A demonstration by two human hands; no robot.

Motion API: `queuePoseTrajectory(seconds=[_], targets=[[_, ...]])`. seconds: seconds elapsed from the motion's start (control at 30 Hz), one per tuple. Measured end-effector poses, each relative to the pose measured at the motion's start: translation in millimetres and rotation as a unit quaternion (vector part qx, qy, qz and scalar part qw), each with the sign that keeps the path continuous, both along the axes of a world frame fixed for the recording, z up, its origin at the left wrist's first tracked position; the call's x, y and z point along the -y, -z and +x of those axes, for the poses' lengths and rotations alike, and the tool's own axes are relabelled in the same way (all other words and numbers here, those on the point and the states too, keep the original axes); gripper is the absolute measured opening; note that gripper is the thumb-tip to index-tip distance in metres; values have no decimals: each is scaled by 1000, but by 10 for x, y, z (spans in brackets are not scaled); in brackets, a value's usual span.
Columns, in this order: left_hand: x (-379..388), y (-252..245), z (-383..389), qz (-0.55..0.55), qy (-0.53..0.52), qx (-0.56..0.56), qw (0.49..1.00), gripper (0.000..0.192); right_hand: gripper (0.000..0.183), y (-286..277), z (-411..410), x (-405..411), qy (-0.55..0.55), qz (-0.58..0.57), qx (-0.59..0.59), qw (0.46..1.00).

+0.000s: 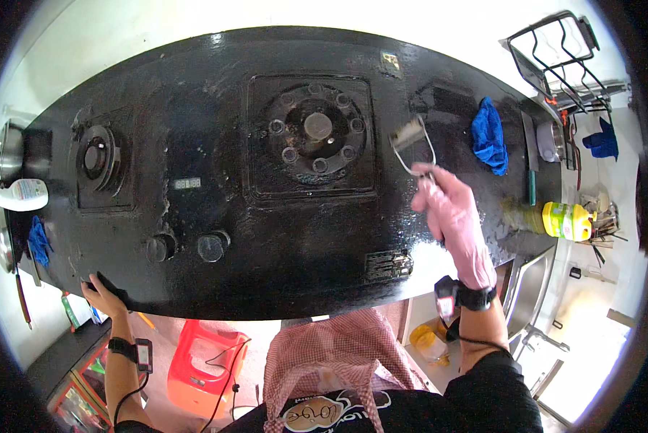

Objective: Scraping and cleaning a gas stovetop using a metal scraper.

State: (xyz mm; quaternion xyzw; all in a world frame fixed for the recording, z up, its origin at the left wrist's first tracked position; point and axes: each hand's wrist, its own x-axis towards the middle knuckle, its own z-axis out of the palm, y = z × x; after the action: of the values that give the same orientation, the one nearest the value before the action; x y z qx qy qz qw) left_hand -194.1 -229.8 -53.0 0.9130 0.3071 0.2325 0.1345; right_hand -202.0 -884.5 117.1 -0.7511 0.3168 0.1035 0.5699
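My right hand [454, 216], in a pink glove, grips the handle of a scraper-like tool [410, 135] with a forked metal frame and a wide head. The head is over the black glass gas hob [297, 238], just right of the larger burner [318, 127]; I cannot tell whether it touches the surface. That burner has no pan support on it. My bare left hand [106, 297] rests at the hob's front left edge, near a dark shape, its fingers partly hidden. The smaller burner [93, 157] and two control knobs [213, 246] lie between the hands and the wall.
To the right are a blue cloth [489, 138], a knife [530, 162], a yellow bottle [567, 221] and black pan supports [559, 54]. At left stand a white spray bottle [23, 195], another blue cloth [39, 242] and metal pots [10, 149]. A red plastic stool [210, 373] is below.
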Motion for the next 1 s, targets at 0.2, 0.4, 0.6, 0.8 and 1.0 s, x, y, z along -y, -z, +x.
queuePoseTrajectory(seconds=[0.2, 0.4, 0.6, 0.8, 1.0], targets=[[7, 32, 29, -9, 15, 17, 1000, 67, 39, 119, -381, 43, -62, 75, -68, 993], [40, 7, 2, -20, 8, 6, 1000, 69, 40, 291, -254, 23, -139, -6, -73, 988], [73, 14, 39, -20, 15, 10, 1000, 68, 40, 386, -143, -225, -204, -42, -59, 976], [11, 34, -22, -9, 25, 9, 1000, 68, 42, 32, -174, 12, -101, 5, -119, 988], [93, 3, 8, -11, 22, 27, 999, 63, 47, -124, -273, -28, -185, -89, -119, 971]])
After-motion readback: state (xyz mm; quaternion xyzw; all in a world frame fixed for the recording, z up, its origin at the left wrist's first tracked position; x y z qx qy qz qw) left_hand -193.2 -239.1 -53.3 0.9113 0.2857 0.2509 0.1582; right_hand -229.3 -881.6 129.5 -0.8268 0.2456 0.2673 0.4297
